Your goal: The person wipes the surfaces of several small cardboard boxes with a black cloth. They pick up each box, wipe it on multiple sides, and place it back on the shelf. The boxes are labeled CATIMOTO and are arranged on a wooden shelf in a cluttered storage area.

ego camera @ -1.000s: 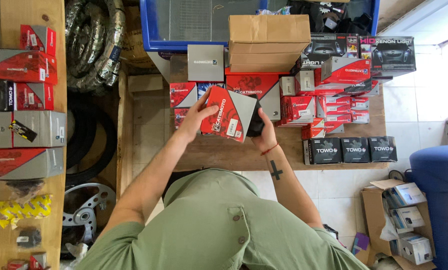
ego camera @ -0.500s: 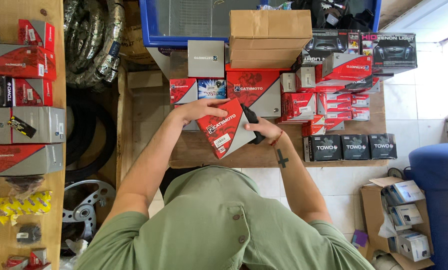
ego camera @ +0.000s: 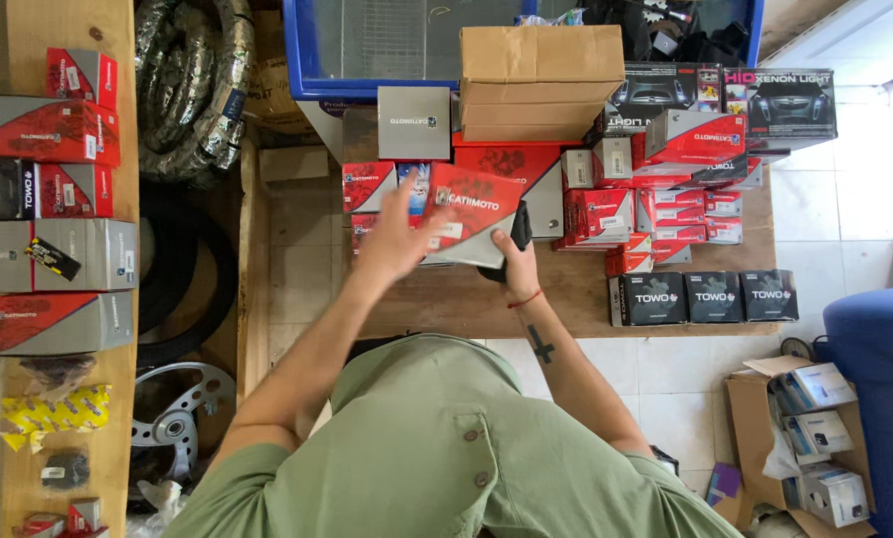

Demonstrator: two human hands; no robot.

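Observation:
A flat red and grey box (ego camera: 478, 207) lies tilted over the wooden table (ego camera: 566, 299), among other boxes. My left hand (ego camera: 394, 237) is blurred and grips the box's left edge, fingers stretched upward. At the box's lower right corner my right hand (ego camera: 518, 267) holds it, with a dark object (ego camera: 521, 227) pressed against that corner. A red band circles the right wrist, and a cross mark shows on the forearm.
Brown cartons (ego camera: 541, 80) are stacked at the table's back beside a grey box (ego camera: 413, 122). Small red boxes (ego camera: 655, 214) and three black boxes (ego camera: 700, 297) fill the right. A shelf of boxes (ego camera: 48, 130) runs along the left, by tyres (ego camera: 182, 90) and a sprocket (ego camera: 172, 423).
The red and grey box has gone from upright near my chest to lower and farther out over the table. Both hands moved forward with it.

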